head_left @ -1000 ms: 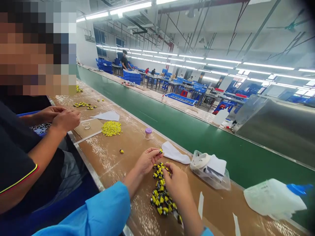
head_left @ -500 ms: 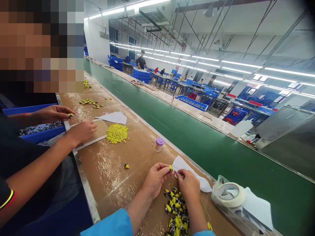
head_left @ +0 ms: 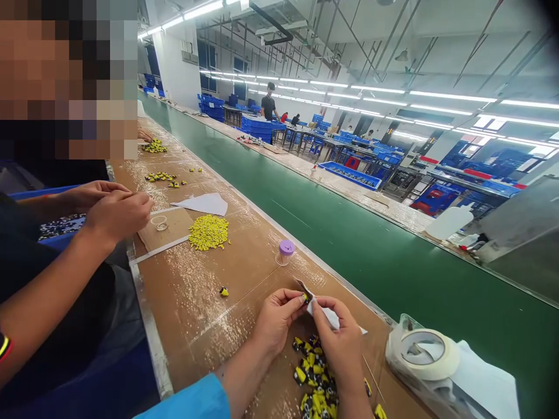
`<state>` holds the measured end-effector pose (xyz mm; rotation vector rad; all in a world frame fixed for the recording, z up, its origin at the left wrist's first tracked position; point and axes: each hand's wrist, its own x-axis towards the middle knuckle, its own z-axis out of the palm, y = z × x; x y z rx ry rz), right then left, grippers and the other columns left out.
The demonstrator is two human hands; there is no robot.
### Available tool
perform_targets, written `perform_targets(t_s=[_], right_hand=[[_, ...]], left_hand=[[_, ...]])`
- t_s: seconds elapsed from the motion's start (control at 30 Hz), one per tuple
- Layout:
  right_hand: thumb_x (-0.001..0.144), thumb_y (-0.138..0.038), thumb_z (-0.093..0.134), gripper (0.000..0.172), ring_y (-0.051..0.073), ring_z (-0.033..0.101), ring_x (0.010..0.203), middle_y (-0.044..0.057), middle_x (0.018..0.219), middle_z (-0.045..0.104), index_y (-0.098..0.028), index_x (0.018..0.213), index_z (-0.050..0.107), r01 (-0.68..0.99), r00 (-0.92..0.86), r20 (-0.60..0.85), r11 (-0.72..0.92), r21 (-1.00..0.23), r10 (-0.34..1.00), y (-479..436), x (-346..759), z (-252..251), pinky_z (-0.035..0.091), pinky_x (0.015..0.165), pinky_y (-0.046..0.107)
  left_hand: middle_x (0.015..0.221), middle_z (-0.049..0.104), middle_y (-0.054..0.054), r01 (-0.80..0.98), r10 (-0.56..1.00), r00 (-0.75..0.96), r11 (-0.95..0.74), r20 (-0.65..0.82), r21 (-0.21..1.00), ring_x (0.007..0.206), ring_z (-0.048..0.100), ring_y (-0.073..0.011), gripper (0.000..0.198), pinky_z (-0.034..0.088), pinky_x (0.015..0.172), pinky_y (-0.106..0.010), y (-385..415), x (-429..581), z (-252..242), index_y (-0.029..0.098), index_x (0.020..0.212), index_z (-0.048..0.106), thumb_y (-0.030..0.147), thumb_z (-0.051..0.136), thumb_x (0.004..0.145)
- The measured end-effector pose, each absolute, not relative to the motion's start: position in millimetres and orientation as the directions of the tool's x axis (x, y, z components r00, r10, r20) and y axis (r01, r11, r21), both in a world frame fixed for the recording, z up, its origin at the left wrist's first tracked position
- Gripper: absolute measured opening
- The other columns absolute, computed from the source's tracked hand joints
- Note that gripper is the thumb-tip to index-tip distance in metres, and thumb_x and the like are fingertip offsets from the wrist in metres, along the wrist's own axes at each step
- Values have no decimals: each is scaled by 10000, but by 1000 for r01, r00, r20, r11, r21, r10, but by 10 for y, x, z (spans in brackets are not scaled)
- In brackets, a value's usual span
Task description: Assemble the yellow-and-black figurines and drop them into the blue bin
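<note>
My left hand point(head_left: 276, 321) pinches a small yellow-and-black piece point(head_left: 304, 298) at its fingertips, against the edge of a white sheet point(head_left: 328, 318). My right hand point(head_left: 339, 343) is close beside it, with its fingers gripping that sheet, which is lifted off the bench. Just below both hands lies a heap of similar yellow-and-black pieces point(head_left: 315, 378), partly hidden by my right hand and cut off by the frame's bottom edge. One loose piece point(head_left: 224, 291) sits on the brown bench surface point(head_left: 187, 302) to the left.
A co-worker's hands point(head_left: 117, 212) work across the bench, beside a yellow pile point(head_left: 208, 231). Nearby stand a purple-capped jar point(head_left: 285, 251) and, at right, a masking tape roll point(head_left: 423, 354) in clear plastic. A green conveyor belt point(head_left: 349, 244) runs along the bench's far edge.
The white sheet has gone from lying flat on the bench to being lifted and narrowed between my hands. My hands have come together at the piece, and the view has swung slightly.
</note>
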<state>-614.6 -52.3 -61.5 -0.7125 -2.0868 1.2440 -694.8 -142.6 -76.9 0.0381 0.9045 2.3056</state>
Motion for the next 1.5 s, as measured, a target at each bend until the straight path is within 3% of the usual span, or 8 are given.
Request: perform_targets(t_s=[0.23,0.47,0.63,0.8,0.93,1.13,1.37,1.5], right_hand=[[687,-431,657,279,180,578,735,33,758,655,-166,773,644,105,-726,38,167,-980,686,-468,-6201,-759,461,708,285],[643,-355,659,205,145,524,608,-3,610,611,-153,632,626,206,-674,-15,168,-964,739,-442,-6198,-770,414,578,240],[615,-340,666,206,152,537,557,18,592,623,-138,639,635,235,-566,-36,119,-965,824,-404,-6195,-794,426,526,245],[668,-431,633,305,162,567,635,45,693,640,-135,742,629,135,-420,45,112,-984,906,-348,-6147,-743,466,592,259],[741,-431,591,303,195,592,785,74,874,672,-163,868,655,184,-220,257,299,-936,941,-297,-6092,-716,460,725,301],[764,-395,528,378,249,586,977,117,1084,652,-158,1026,662,267,-332,224,319,-909,916,-248,-6074,-740,420,873,365],[730,-471,612,462,208,634,865,98,1070,666,-157,1068,640,-6,-442,61,66,-998,895,-399,-6061,-373,510,669,272],[690,-471,656,416,212,641,837,86,960,693,-153,957,678,43,-551,7,37,-998,835,-569,-5972,-87,520,668,274]], left_hand=[[698,701,-28,-518,556,-806,-499,-202,695,667,636,-125,222,504,712,-256,-1402,-6901,-770,121,675,665,223,817,551],[683,701,-27,-427,502,-844,-420,-187,801,626,600,-96,180,467,645,-197,-1381,-6841,-837,115,687,694,215,802,583],[737,705,-43,-380,547,-827,-374,-130,846,675,617,-117,164,493,697,-233,-1368,-6806,-842,116,702,691,229,780,625],[735,691,-43,-475,572,-802,-433,-174,766,710,648,-149,186,519,790,-322,-1366,-6815,-822,114,713,678,226,790,615],[737,693,-56,-550,629,-756,-463,-179,695,728,669,-176,215,531,780,-329,-1382,-6804,-765,104,709,675,227,808,593],[766,709,-71,-594,695,-703,-459,-151,661,761,685,-195,205,536,781,-324,-1413,-6785,-711,101,748,674,227,789,634],[778,725,-96,-637,740,-656,-440,-146,633,717,690,-176,199,540,742,-289,-1437,-6755,-664,92,755,674,209,785,639],[780,728,-92,-650,752,-642,-432,-148,625,700,690,-173,191,541,733,-292,-1448,-6747,-645,94,750,676,198,786,634]])
